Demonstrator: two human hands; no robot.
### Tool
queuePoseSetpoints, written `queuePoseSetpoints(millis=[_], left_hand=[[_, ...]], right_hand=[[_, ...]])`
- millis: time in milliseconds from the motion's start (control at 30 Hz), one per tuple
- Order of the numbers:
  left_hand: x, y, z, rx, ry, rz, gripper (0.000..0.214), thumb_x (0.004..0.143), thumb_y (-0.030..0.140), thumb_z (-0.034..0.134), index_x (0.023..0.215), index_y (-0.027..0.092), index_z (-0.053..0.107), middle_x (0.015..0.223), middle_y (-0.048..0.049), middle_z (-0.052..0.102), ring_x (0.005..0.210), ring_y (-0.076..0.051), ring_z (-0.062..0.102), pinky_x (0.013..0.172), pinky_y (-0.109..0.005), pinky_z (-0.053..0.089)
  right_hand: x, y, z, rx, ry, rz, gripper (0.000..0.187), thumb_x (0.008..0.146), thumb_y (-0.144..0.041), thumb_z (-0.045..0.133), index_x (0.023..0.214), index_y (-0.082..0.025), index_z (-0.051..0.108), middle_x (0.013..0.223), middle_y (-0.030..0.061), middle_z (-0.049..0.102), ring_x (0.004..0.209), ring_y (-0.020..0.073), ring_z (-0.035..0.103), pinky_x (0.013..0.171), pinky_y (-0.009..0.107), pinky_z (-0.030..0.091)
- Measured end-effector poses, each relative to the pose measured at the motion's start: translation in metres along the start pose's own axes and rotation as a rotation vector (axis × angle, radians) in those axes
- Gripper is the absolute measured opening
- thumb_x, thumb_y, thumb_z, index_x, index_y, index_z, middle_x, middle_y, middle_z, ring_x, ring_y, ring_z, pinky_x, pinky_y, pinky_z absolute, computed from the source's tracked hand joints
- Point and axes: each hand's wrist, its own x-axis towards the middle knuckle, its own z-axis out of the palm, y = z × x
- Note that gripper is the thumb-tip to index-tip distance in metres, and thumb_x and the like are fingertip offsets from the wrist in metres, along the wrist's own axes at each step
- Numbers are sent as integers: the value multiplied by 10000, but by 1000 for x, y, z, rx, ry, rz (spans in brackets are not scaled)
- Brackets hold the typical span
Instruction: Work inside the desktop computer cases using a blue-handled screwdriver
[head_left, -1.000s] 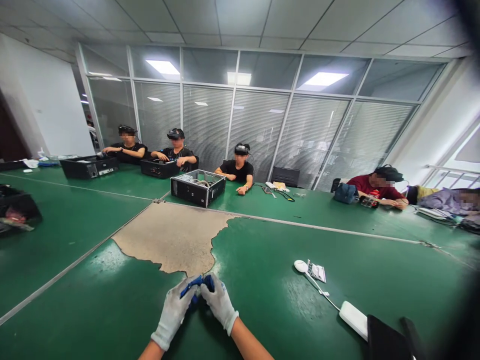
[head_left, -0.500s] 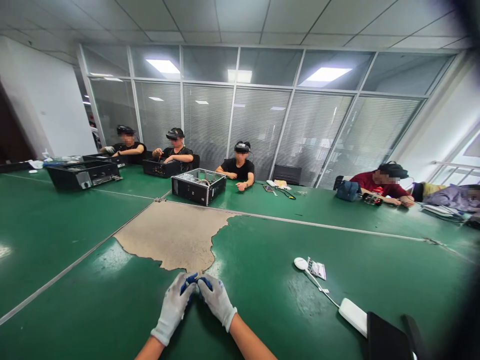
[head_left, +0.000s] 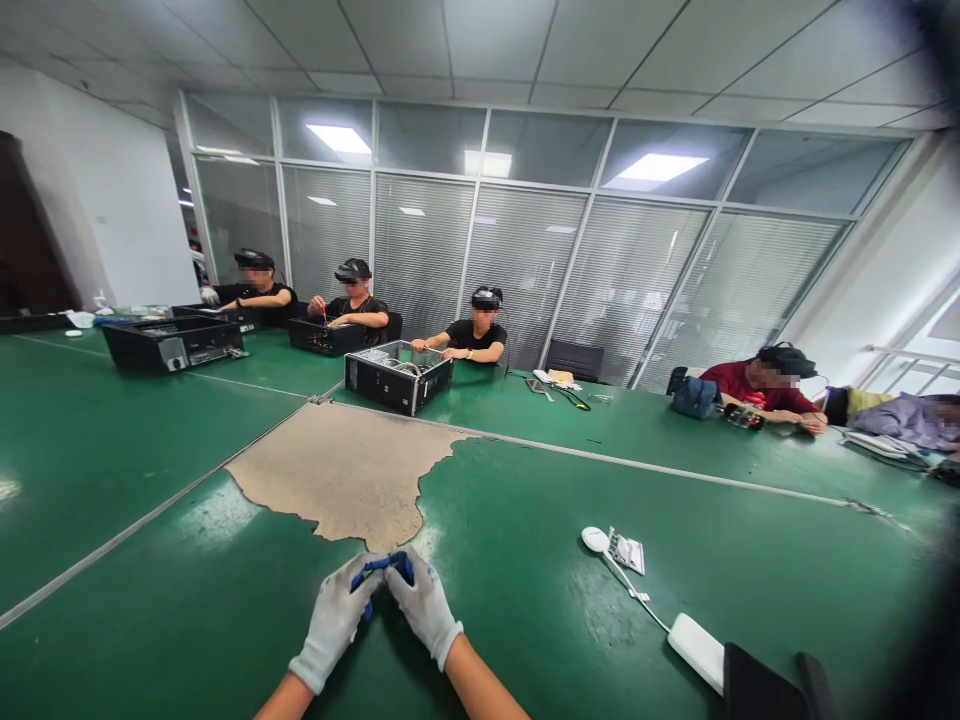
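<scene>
Both gloved hands, left hand [head_left: 335, 615] and right hand [head_left: 421, 600], stay pinched together around a small blue object [head_left: 386, 570] on the green table [head_left: 187, 600]; little has shifted, so handling continues.

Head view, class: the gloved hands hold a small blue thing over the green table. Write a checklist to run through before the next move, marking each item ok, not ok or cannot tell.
1. Both gloves on: ok; left hand and right hand wear white gloves.
2. Both hands on the blue thing: ok; it sits between the fingertips.
3. What the blue thing is: cannot tell, mostly covered.
4. Table surface sound: not ok; the worn patch lies just beyond the hands.
5. White cable apart from hands: ok; it lies to the right.
6. Co-workers apart: ok; seated at the far side.
</scene>
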Motion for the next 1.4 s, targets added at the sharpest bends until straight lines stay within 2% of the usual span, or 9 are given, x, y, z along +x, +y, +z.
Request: queuePoseSetpoints(millis=[100,233,433,567,767,867,1067,1233,1400], left_hand=[[1,10,-3,-72,34,-50,398,938,517,504,1043,257,787,1119,-73,781,1028,-266,740,929,-373,593],[4,24,-7,-239,-14,-207,407,959,542,503,1043,237,760,871,-20,767,659,-171,691,718,-278,600],[2,17,-1,-193,38,-86,377,937,539,524,1013,270,777,1056,-43,775,974,-224,736,890,-296,594],[-1,9,4,-172,39,-91,355,955,514,513,1066,292,766,1085,-33,773,986,-212,735,910,-291,591],[3,-10,-4,-101,169,-128,373,957,510,494,1076,270,754,1083,-53,767,967,-216,729,875,-302,599],[3,-9,-5,-104,144,-121,386,962,522,487,1048,257,753,1050,-65,765,941,-221,726,861,-312,600],[2,11,0,-183,-2,-149,410,961,548,488,1007,236,751,998,-66,753,914,-227,719,855,-313,594],[-2,0,7,-176,16,-152,384,945,550,528,1049,252,747,1063,-66,758,990,-233,716,916,-322,583],[-6,-7,11,-155,19,-137,374,945,544,523,1052,260,743,1105,-76,754,1047,-250,710,964,-357,573]], right_hand=[[0,-1,0,2,18,-13,114,900,-321,559,951,-222,583,802,-14,584,727,140,541,692,240,463],[-1,-6,-1,39,-10,12,107,903,-326,558,888,-220,565,716,-35,526,650,126,489,590,215,409],[-3,-8,-1,25,13,13,105,872,-293,541,809,-228,485,662,-48,477,603,124,452,558,223,374],[-3,-6,-1,25,15,14,88,856,-271,542,808,-230,480,678,-39,496,606,126,470,565,225,386],[-2,-5,0,-49,31,5,62,873,-281,532,856,-221,529,721,-32,527,650,129,498,615,227,416],[-2,-2,1,-39,47,6,121,876,-327,567,932,-220,572,783,-19,571,695,136,527,634,228,433],[-6,-1,-1,-52,-13,23,136,886,-331,541,821,-211,551,679,-37,506,614,123,463,576,226,399],[-6,-6,-1,-42,4,16,135,893,-330,540,907,-201,577,801,3,601,734,147,542,655,240,450],[-5,-4,-2,-53,-36,31,135,878,-332,554,835,-204,545,697,-27,529,627,127,478,569,228,391]])
